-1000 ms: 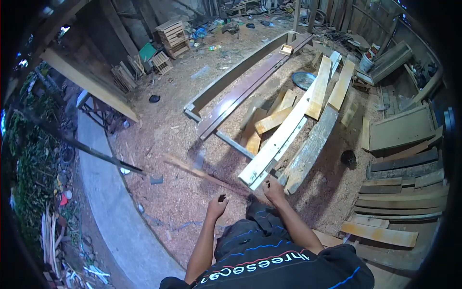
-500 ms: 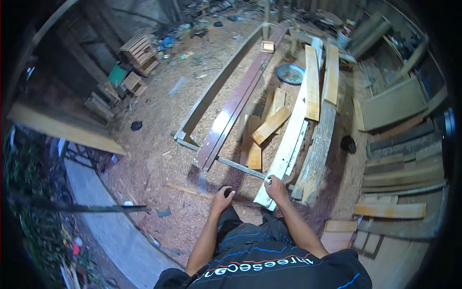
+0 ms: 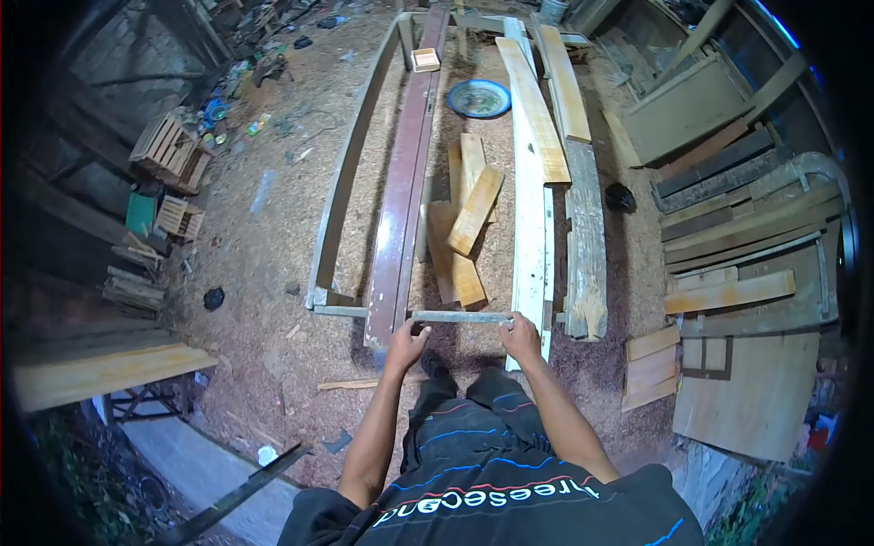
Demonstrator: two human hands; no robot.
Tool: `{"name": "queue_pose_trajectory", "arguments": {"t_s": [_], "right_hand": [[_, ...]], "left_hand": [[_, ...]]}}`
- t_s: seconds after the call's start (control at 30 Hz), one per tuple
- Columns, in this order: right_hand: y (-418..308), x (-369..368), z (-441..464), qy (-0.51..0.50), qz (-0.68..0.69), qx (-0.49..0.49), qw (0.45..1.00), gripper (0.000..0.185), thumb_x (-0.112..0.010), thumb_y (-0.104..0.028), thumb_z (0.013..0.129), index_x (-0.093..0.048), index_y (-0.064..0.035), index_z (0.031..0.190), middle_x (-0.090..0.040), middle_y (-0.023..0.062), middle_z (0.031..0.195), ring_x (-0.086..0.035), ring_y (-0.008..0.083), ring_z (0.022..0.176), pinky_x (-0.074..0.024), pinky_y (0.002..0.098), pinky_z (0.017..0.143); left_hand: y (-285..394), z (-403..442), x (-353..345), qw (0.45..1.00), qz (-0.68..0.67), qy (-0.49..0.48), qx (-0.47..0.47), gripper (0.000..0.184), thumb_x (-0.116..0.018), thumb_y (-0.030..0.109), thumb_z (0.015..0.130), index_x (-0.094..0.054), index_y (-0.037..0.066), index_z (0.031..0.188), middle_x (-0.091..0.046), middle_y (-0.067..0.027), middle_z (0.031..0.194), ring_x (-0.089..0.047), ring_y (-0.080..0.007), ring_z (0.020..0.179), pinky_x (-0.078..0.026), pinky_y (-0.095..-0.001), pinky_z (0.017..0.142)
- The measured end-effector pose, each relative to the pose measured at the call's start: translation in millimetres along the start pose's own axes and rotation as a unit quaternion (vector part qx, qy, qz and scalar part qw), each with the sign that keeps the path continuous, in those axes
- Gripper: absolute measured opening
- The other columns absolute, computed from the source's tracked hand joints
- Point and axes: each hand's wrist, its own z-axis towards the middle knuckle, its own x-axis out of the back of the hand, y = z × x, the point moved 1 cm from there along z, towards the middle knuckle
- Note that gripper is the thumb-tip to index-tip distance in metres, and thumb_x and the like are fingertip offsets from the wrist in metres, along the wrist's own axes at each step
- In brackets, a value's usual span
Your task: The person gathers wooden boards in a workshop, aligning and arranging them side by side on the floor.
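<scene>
A long frame (image 3: pixel 344 196) lies across the middle of the view, its near crossbar (image 3: pixel 460 317) facing the body. My left hand (image 3: pixel 407 346) is at the crossbar beside the near end of the maroon plank (image 3: pixel 398 218), fingers curled; whether it grips anything is unclear. My right hand (image 3: pixel 520 338) is closed at the crossbar's right part, next to the white board (image 3: pixel 530 237); its fingertips are partly hidden. Yellowish planks (image 3: pixel 537 109) rest on the white board and on the weathered grey beam (image 3: pixel 585 237). Short wood pieces (image 3: pixel 475 209) lie between the long boards.
A small wooden box (image 3: pixel 425 60) sits on the maroon plank's far end. Beyond the short pieces is a round blue-rimmed basin (image 3: pixel 479 98). Stacked boards (image 3: pixel 756 223) line the right side; crates (image 3: pixel 170 153) stand at the left. A dark bar (image 3: pixel 241 491) crosses the lower left.
The view has swung round so the frame now points straight ahead. Both hands have reached the near crossbar; my right hand is no longer at the white board's end.
</scene>
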Motion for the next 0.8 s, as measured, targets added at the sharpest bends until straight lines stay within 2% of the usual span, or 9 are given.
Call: {"name": "queue_pose_trajectory", "arguments": {"t_s": [0.07, 0.2, 0.3, 0.5, 0.57, 0.67, 0.8], "right_hand": [[0.7, -0.5, 4.3, 0.004, -0.002, -0.009, 1.000, 0.030, -0.065, -0.024, 0.084, -0.061, 0.0006, 0.100, -0.066, 0.0209, 0.085, -0.064, 0.0403, 0.083, -0.0507, 0.0478, 0.074], [7.6, -5.6, 18.2, 0.012, -0.007, -0.035, 0.999, 0.034, -0.066, -0.025, 0.083, -0.060, 0.0006, 0.104, -0.066, 0.0209, 0.084, -0.064, 0.0399, 0.083, -0.0506, 0.0472, 0.074], [14.2, -13.2, 32.6, 0.009, -0.004, -0.050, 0.999, 0.035, -0.066, -0.025, 0.083, -0.060, 0.0007, 0.106, -0.066, 0.0213, 0.084, -0.065, 0.0402, 0.084, -0.0507, 0.0471, 0.074], [20.9, -37.7, 85.1, -0.038, 0.012, -0.064, 0.997, 0.038, -0.067, -0.027, 0.083, -0.059, 0.0021, 0.106, -0.066, 0.0238, 0.090, -0.064, 0.0430, 0.088, -0.0507, 0.0488, 0.079], [15.8, -46.3, 110.4, -0.079, 0.004, -0.104, 0.991, 0.043, -0.067, -0.029, 0.081, -0.058, 0.0030, 0.108, -0.065, 0.0271, 0.095, -0.062, 0.0445, 0.094, -0.0502, 0.0502, 0.082], [26.8, -68.0, 152.6, -0.130, -0.017, -0.091, 0.987, 0.042, -0.065, -0.030, 0.084, -0.054, 0.0007, 0.111, -0.063, 0.0293, 0.101, -0.061, 0.0458, 0.096, -0.0494, 0.0533, 0.084], [50.1, -110.7, 209.0, -0.150, -0.030, -0.114, 0.982, 0.045, -0.066, -0.032, 0.085, -0.053, 0.0004, 0.113, -0.063, 0.0284, 0.103, -0.061, 0.0456, 0.098, -0.0494, 0.0527, 0.084]], "left_hand": [[1.9, 16.5, -2.7, 1.000, 0.014, 0.003, -0.010, 0.033, -0.068, 0.025, 0.087, -0.064, 0.001, 0.109, -0.069, -0.0194, 0.090, -0.068, -0.0279, 0.083, -0.053, -0.0375, 0.075], [7.0, 43.9, -13.8, 0.997, 0.070, -0.026, 0.019, 0.036, -0.068, 0.028, 0.086, -0.064, 0.002, 0.110, -0.069, -0.0209, 0.095, -0.068, -0.0329, 0.088, -0.053, -0.0401, 0.078], [1.8, 65.1, -21.8, 0.994, 0.072, -0.075, 0.033, 0.038, -0.066, 0.029, 0.089, -0.063, -0.001, 0.112, -0.069, -0.0188, 0.095, -0.068, -0.0284, 0.091, -0.052, -0.0375, 0.081], [2.8, 106.7, -24.3, 0.993, 0.051, -0.085, 0.060, 0.039, -0.066, 0.028, 0.089, -0.061, -0.003, 0.113, -0.069, -0.0196, 0.099, -0.068, -0.0285, 0.095, -0.051, -0.0378, 0.085], [-4.4, 124.6, -26.8, 0.995, 0.049, -0.063, 0.065, 0.036, -0.066, 0.026, 0.088, -0.062, -0.002, 0.111, -0.069, -0.0202, 0.097, -0.068, -0.0300, 0.093, -0.052, -0.0380, 0.083], [-9.6, 152.1, -38.3, 0.995, 0.025, -0.048, 0.090, 0.033, -0.067, 0.025, 0.086, -0.063, 0.000, 0.108, -0.069, -0.0207, 0.095, -0.068, -0.0321, 0.091, -0.053, -0.0388, 0.080], [-50.6, 207.0, -71.7, 0.991, 0.058, -0.021, 0.117, 0.033, -0.067, 0.025, 0.086, -0.063, -0.001, 0.106, -0.068, -0.0223, 0.094, -0.067, -0.0352, 0.090, -0.052, -0.0418, 0.080]]}}
